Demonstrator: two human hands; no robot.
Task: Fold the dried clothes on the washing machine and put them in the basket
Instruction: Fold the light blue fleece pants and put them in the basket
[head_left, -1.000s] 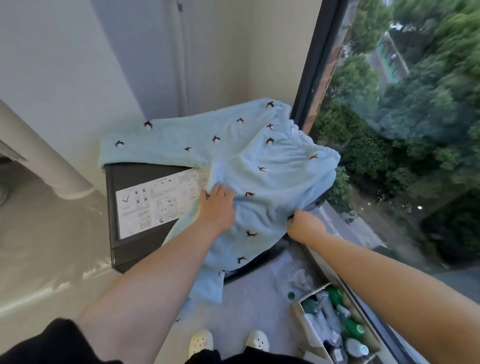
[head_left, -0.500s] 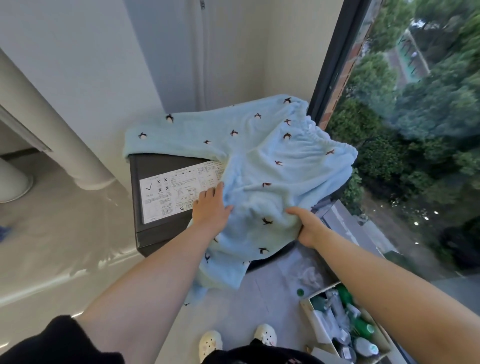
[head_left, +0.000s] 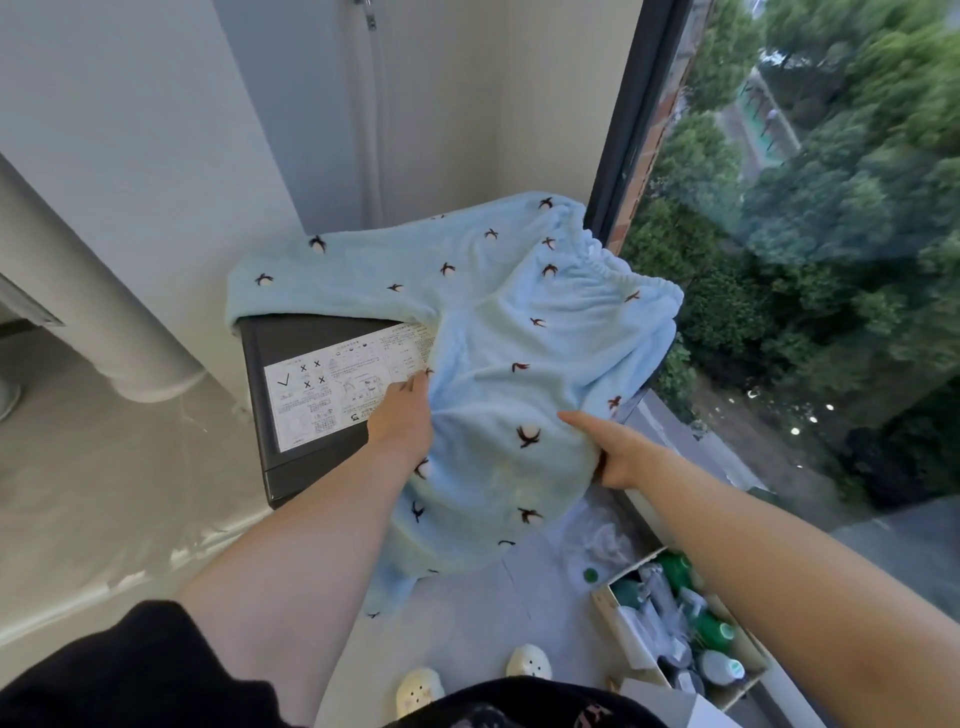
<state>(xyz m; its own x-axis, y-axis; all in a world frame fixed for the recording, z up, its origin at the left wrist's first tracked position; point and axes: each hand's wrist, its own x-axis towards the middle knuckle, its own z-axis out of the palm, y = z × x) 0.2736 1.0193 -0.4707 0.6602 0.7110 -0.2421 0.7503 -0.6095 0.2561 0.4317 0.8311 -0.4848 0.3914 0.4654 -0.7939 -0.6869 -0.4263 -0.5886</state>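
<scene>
A pair of light blue fleece trousers (head_left: 498, 332) with small dark bird motifs lies spread over the top of a dark washing machine (head_left: 291, 348). One leg stretches left along the far edge. The gathered waistband sits at the far right against the window frame (head_left: 623, 130). The other leg spills over the near edge and hangs toward the floor.

The left hand (head_left: 402, 421) grasps the cloth at its left edge near the crotch, with the fingertips tucked into the fabric. The right hand (head_left: 618, 457) pinches a fold on the near right side, thumb on top and the other fingers hidden beneath.

A white instruction sticker (head_left: 337, 395) on the machine top is partly covered by the trousers on its right side. A thick white pipe (head_left: 119, 322) stands on the floor to the left, and a pale hose (head_left: 371, 104) runs down the far wall behind the machine.

On the floor at near right, beside the window, an open cardboard box (head_left: 644, 654) holds green and white bottles (head_left: 714, 631). A crumpled clear plastic bag (head_left: 602, 535) lies just beyond it. The hanging trouser leg hides the front of the machine. Two white shoes (head_left: 527, 660) show at the bottom, and trees (head_left: 831, 208) fill the window.
</scene>
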